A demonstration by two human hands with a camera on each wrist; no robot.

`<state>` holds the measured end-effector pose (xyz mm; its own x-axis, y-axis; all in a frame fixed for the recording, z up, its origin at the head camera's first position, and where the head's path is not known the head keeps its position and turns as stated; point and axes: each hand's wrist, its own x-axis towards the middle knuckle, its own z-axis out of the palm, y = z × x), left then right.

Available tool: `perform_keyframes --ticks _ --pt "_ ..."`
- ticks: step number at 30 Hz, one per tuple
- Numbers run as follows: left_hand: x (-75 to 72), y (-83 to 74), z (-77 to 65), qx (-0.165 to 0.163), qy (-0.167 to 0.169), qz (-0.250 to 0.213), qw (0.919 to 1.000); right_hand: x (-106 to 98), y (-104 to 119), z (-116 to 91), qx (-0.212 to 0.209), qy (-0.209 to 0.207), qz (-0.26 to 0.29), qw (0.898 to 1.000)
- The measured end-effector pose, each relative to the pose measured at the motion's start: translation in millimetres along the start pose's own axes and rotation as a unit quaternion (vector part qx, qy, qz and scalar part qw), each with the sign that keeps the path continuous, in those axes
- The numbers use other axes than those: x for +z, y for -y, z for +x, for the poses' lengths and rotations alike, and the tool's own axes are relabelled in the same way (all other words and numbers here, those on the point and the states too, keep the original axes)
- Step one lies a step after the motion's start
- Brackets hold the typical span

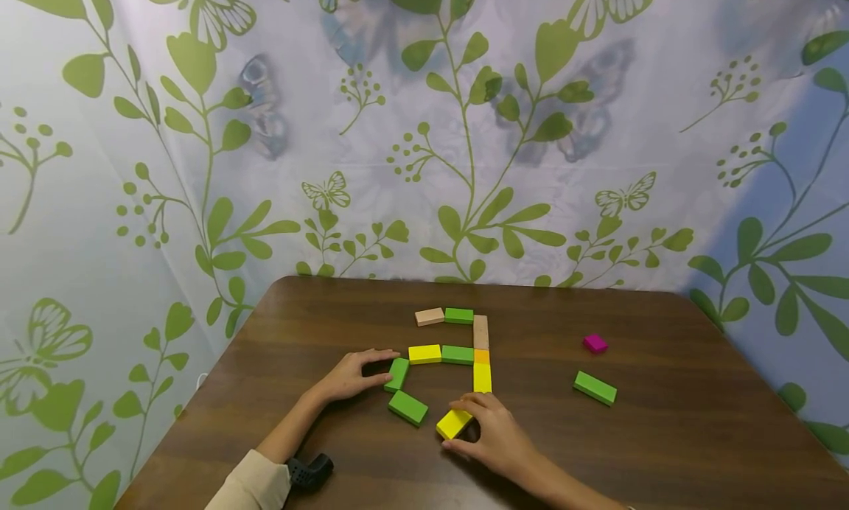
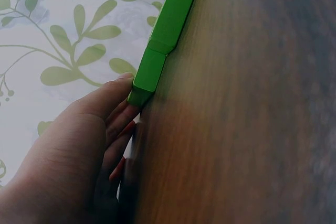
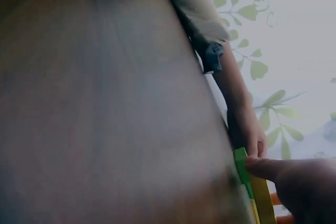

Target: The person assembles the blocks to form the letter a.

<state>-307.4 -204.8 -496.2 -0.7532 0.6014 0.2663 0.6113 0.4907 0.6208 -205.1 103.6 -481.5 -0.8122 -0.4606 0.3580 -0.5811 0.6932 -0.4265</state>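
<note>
My right hand (image 1: 497, 436) grips a yellow block (image 1: 454, 424) between thumb and fingers, close over the table. In the right wrist view, the thumb lies along this yellow block (image 3: 261, 198). My left hand (image 1: 351, 375) rests by a green block (image 1: 396, 375), thumb at its side and index fingertip near its far end, fingers fairly straight. The left wrist view shows the thumb and fingertips right at the green block's end (image 2: 149, 72). Below it lies another green block (image 1: 407, 407). A yellow (image 1: 424, 354) and a green block (image 1: 458, 354) lie end to end above.
A column of wooden (image 1: 480, 332), orange (image 1: 481, 357) and yellow blocks (image 1: 482, 377) runs down the right side. A pale wooden (image 1: 429, 317) and a green block (image 1: 459, 315) form the top row. Off right lie a magenta (image 1: 595, 343) and a green block (image 1: 595, 388).
</note>
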Motion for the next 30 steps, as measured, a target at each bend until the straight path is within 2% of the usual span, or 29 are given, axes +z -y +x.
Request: perform_keyframes --ticks 7,16,30 --pt "-0.5 0.0 -0.1 -0.008 0.001 0.003 1.0 8 0 0 -0.011 0.002 -0.015 1.0" --pt "-0.6 -0.6 0.5 -0.009 0.003 0.007 0.9999 -3 -15 0 -0.046 0.061 0.067 0.995" --pt "0.2 0.3 0.9 -0.006 0.002 0.008 0.9999 5 -15 7 -0.037 -0.02 0.045 0.998"
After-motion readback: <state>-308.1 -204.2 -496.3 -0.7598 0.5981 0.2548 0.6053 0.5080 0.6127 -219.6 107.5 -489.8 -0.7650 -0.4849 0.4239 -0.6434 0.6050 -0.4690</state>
